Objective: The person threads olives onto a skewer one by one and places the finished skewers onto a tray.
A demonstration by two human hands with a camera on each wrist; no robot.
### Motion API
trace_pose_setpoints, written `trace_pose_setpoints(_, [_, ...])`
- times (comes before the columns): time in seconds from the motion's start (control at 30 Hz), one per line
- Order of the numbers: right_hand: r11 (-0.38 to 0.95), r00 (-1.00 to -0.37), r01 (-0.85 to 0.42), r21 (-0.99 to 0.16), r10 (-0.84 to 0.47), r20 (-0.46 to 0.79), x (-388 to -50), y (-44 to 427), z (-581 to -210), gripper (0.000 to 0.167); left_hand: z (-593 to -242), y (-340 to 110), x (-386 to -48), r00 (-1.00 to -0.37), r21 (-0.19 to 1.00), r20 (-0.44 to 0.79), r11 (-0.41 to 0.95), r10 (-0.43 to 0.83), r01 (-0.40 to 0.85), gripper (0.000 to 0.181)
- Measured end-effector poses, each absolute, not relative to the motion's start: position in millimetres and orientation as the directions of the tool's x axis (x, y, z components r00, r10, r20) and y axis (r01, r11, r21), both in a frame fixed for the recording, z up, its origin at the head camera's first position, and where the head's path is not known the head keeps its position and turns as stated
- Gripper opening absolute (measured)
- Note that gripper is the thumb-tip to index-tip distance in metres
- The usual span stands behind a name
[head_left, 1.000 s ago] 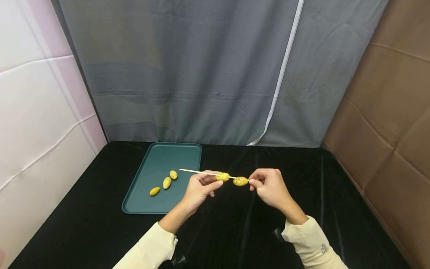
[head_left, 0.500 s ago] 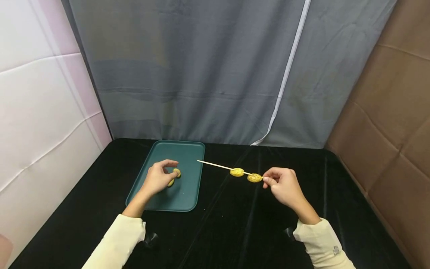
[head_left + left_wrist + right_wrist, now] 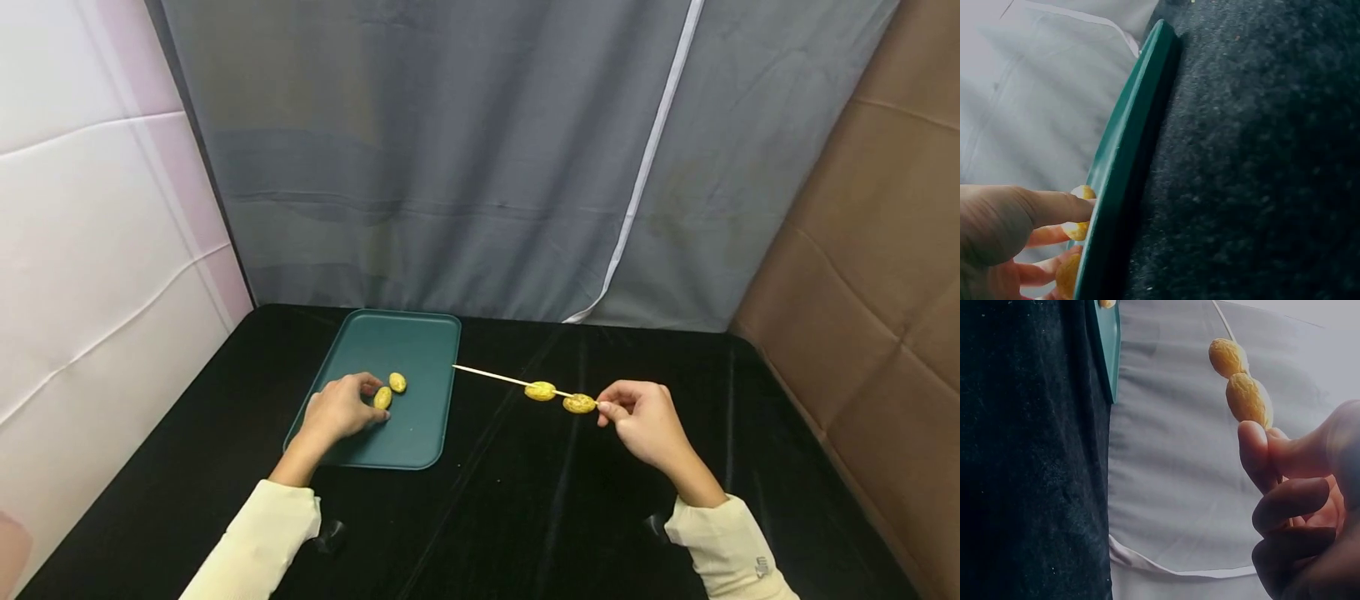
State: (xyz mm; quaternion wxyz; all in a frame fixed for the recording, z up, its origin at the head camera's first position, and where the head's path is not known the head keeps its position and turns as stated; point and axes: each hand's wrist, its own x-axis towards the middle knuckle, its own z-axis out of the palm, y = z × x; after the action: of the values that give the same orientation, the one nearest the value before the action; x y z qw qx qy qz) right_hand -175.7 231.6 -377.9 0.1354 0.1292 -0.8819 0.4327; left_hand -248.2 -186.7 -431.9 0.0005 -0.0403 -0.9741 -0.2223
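Note:
My right hand [image 3: 645, 421] pinches the blunt end of a thin wooden skewer [image 3: 487, 374] between thumb and fingers. Two yellow, oval, fruit-like pieces are threaded on it, the nearer one [image 3: 579, 404] close to the fingertips and another [image 3: 540, 391] just beyond. The skewer's bare length points left toward the green tray [image 3: 420, 333]. Over the tray, my left hand [image 3: 341, 410] has thumb and fingers spread around one loose yellow piece [image 3: 382, 397]. A second loose piece [image 3: 397, 382] lies just beyond it. In the left wrist view, the thumb partly covers a yellow piece [image 3: 1075, 230].
The tray lies on a table with black cloth [image 3: 510, 517], near its back left. A grey curtain [image 3: 420, 167] hangs behind. White panels [image 3: 97, 250] stand on the left and a brown padded wall [image 3: 862, 250] on the right.
My left hand has left the skewered piece and moved left to the loose pieces on the tray, hiding one of them. My right hand has shifted right with the skewer.

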Motion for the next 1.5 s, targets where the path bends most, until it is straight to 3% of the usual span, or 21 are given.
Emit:
trace_pose_setpoints(0.23, [0.593, -0.934, -0.341, -0.73, -0.122, 0.337, -173.4, 231.0, -380.4, 0.017, -435.2, -181.1, -244.8, -0.993, 0.424, 0.097, 0.9, 0.065, 0.1, 0.038])
trace_pose_setpoints(0.4, [0.595, -0.932, -0.345, -0.726, -0.127, 0.339, -172.3, 233.0, -381.1, 0.017, -433.1, -175.9, -237.8, -0.979, 0.501, 0.197, 0.852, 0.054, 0.148, 0.034])
trace_pose_setpoints(0.53, [0.592, -0.932, -0.348, -0.727, -0.135, 0.336, -171.6, 234.9, -382.4, 0.016, -427.9, -165.7, -234.1, -0.959, 0.596, 0.273, 0.769, 0.077, 0.232, 0.03])
trace_pose_setpoints(0.7, [0.581, -0.933, -0.353, -0.733, -0.156, 0.326, -171.2, 236.2, -382.4, 0.014, -419.7, -151.0, -228.9, -0.926, 0.736, 0.338, 0.566, 0.166, 0.371, 0.025])
trace_pose_setpoints(1.03, [0.587, -0.924, -0.374, -0.718, -0.175, 0.339, -170.1, 242.4, -383.1, 0.018, -408.5, -133.1, -218.3, -0.89, 0.892, 0.312, 0.221, 0.331, 0.395, 0.017])
trace_pose_setpoints(1.5, [0.574, -0.906, -0.416, -0.706, -0.193, 0.377, -169.0, 246.5, -384.6, 0.019, -407.8, -127.3, -217.8, -0.858, 0.937, 0.287, 0.062, 0.425, 0.344, 0.026])
